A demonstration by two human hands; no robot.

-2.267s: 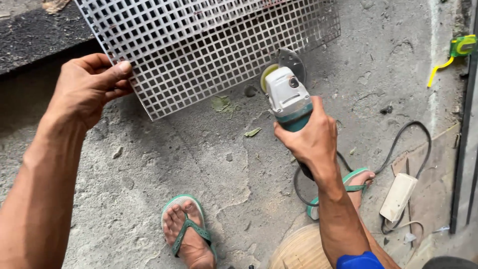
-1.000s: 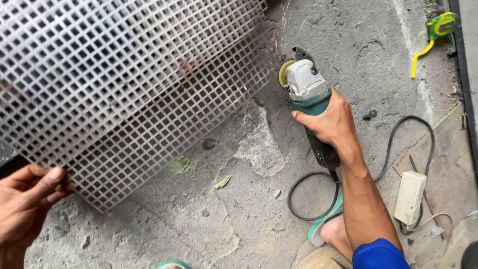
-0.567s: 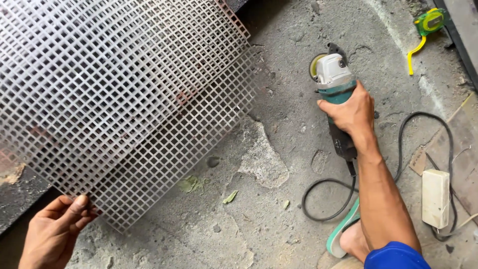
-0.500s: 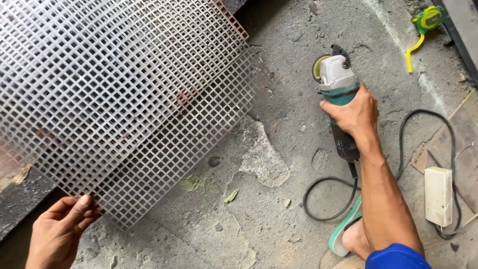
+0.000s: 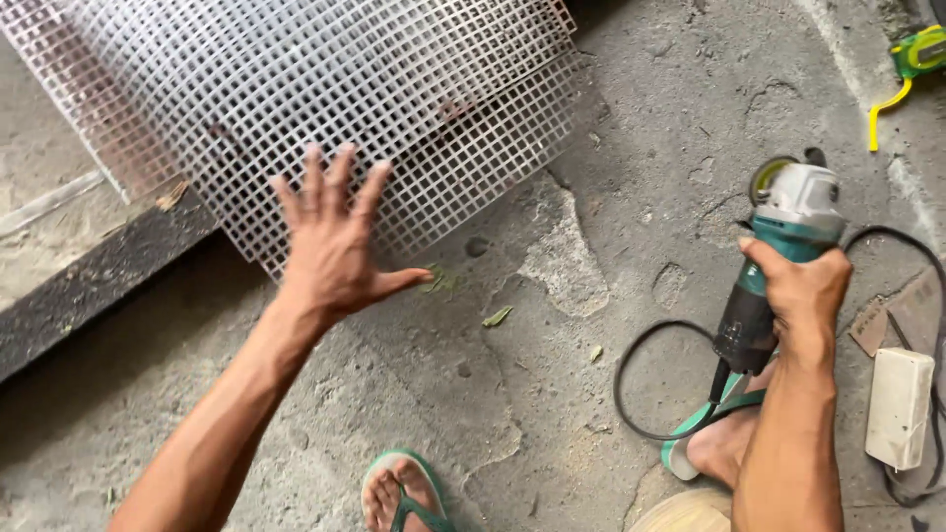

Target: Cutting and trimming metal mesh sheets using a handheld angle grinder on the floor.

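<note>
My left hand [image 5: 335,241] is spread open, fingers apart, hovering over the near edge of a perforated metal grid sheet [image 5: 325,89] that lies on the concrete floor; whether it touches the sheet I cannot tell. A second grid sheet lies under the first, offset toward the right. My right hand [image 5: 803,291] grips the body of a teal and grey angle grinder [image 5: 783,232], held low over the floor at the right, its disc end pointing away from me. The grinder's black cable [image 5: 641,384] loops on the floor beside my foot.
A white power block [image 5: 899,406] lies at the right edge with cables. A green and yellow tape measure [image 5: 912,59] sits at the top right. My feet in green sandals [image 5: 404,493] rest on cracked concrete. A dark raised step [image 5: 89,296] runs along the left.
My left hand has let go of the grid sheet's corner and now spreads open above its near edge. The sheets lie flatter and farther up; the grinder has come lower and nearer to me.
</note>
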